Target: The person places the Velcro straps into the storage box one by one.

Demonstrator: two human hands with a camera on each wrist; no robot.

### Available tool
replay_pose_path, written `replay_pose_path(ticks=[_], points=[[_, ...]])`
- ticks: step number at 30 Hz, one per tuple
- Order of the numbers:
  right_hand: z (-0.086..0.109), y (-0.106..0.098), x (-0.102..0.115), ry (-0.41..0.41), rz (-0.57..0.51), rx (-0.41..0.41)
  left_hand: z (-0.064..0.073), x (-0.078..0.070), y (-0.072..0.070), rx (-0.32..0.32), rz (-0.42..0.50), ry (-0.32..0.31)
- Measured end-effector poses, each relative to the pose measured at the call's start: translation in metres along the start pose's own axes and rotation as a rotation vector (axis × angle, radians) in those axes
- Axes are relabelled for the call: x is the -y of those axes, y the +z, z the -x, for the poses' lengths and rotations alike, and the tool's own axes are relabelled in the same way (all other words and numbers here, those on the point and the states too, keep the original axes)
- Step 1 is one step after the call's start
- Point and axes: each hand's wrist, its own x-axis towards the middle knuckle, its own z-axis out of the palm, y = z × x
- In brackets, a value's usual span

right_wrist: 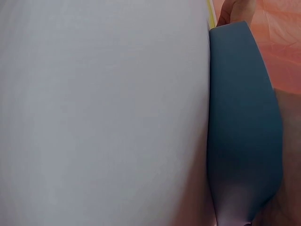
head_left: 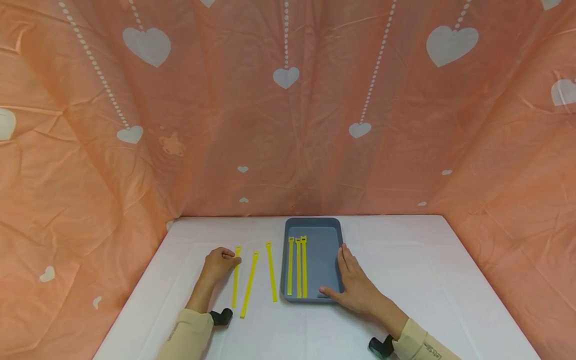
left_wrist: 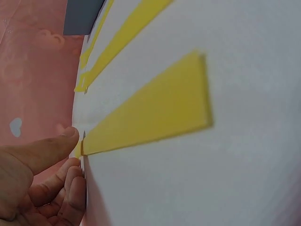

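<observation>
My left hand (head_left: pixel 219 262) is at the slotted far end of the leftmost yellow cable strap (head_left: pixel 235 287), its thumb and index finger pinching that end. In the left wrist view this strap (left_wrist: pixel 150 106) lies along the white surface, its plain end toward the camera. Two more yellow straps, one slanted (head_left: pixel 249 286) and one nearer the tray (head_left: pixel 272 272), lie to its right. Three straps (head_left: pixel 298 267) lie side by side in the left part of a grey-blue tray (head_left: pixel 323 260). My right hand (head_left: pixel 355 285) rests along the tray's right side, fingers straight, thumb over the near right corner.
A white-covered table (head_left: pixel 405 250) bears everything. Behind and at both sides hangs a pink-orange curtain (head_left: pixel 292 135) with white hearts. Dark wrist cameras (head_left: pixel 381 346) stick out beside both sleeves, close over the table. The tray wall (right_wrist: pixel 242 117) stands upright in the right wrist view.
</observation>
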Motion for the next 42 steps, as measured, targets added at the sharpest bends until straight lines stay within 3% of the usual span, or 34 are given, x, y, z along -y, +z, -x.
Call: replay_pose_path(ticks=[17,42], points=[[0.0008,-0.0012,0.0011,0.003,-0.019,0.006,0.0018,-0.0021,0.0047,-0.026,-0.008,0.004],[0.0014,0.0004,0.0007,0.016,-0.019,-0.006,0.0028,-0.0042,0.0027,-0.004,-0.039,0.022]])
